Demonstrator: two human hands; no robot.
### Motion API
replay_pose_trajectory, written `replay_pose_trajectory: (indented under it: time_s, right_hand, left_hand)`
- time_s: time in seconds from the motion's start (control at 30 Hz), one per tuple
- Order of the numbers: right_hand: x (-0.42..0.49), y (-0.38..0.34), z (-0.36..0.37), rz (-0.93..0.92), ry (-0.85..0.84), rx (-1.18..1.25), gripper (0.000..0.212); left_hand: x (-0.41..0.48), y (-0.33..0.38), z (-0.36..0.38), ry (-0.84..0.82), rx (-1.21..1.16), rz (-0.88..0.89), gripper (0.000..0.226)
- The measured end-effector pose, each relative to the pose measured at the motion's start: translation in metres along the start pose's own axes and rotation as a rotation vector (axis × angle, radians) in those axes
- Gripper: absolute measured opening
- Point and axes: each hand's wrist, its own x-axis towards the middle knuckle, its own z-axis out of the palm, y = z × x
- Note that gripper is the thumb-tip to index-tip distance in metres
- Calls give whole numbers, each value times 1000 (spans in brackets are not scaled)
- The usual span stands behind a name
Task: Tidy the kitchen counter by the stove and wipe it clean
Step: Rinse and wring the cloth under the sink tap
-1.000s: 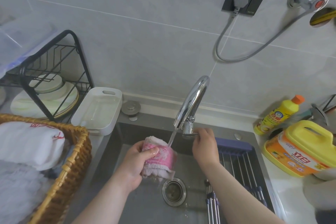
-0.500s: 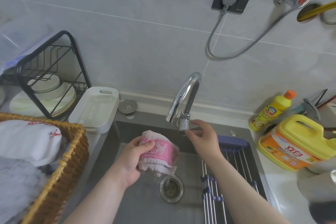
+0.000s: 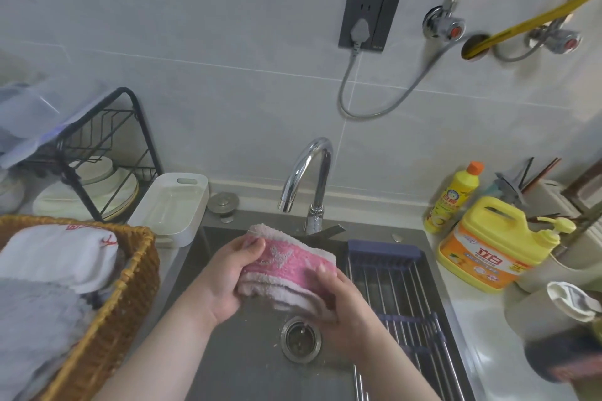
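Observation:
A folded pink and white cloth [image 3: 286,265] is held over the steel sink [image 3: 247,365], just above the drain [image 3: 300,338]. My left hand [image 3: 224,277] grips its left end, thumb on top. My right hand [image 3: 345,312] grips its right end from below, thumb on the cloth's face. The chrome tap [image 3: 308,179] stands behind the cloth, and no water runs from its spout.
A wicker basket [image 3: 130,286] with white cloths sits at the left, beside a white dish [image 3: 172,205] and a black dish rack [image 3: 97,153]. A roll-up drying rack [image 3: 400,296] covers the sink's right part. Yellow detergent bottles [image 3: 488,244] stand on the right counter.
The water has stopped. My right hand left the tap handle and came down to grip the cloth's right end. The cloth is now stretched between both hands.

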Motion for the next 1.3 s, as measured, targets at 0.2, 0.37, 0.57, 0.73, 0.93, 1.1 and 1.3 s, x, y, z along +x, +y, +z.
replay_pose_trajectory:
  time_s: [0.2, 0.37, 0.57, 0.73, 0.93, 1.1, 1.3]
  right_hand:
    - [-7, -10, 12, -173, 240, -297, 18]
    - [-10, -10, 20, -281, 280, -458, 21]
    - [-15, -5, 21, -266, 270, -400, 22]
    - [-16, -9, 22, -227, 215, -342, 23]
    - [-17, -37, 28, -202, 61, -417, 28]
    - [-16, -57, 40, -182, -46, -537, 31]
    - [-11, -63, 55, -213, -116, -475, 28]
  left_hand:
    - [5, -13, 3, 221, 706, 240, 16]
    - [-2, -28, -4, 312, 797, 304, 24]
    - [-9, -33, -9, 355, 679, 341, 16]
    - [-10, -29, -21, 205, 653, 255, 15]
    - [-28, -7, -19, -114, 536, -59, 97]
    - [-23, 14, -19, -557, 554, -388, 73]
    - [-13, 4, 1, -470, 562, -257, 43]
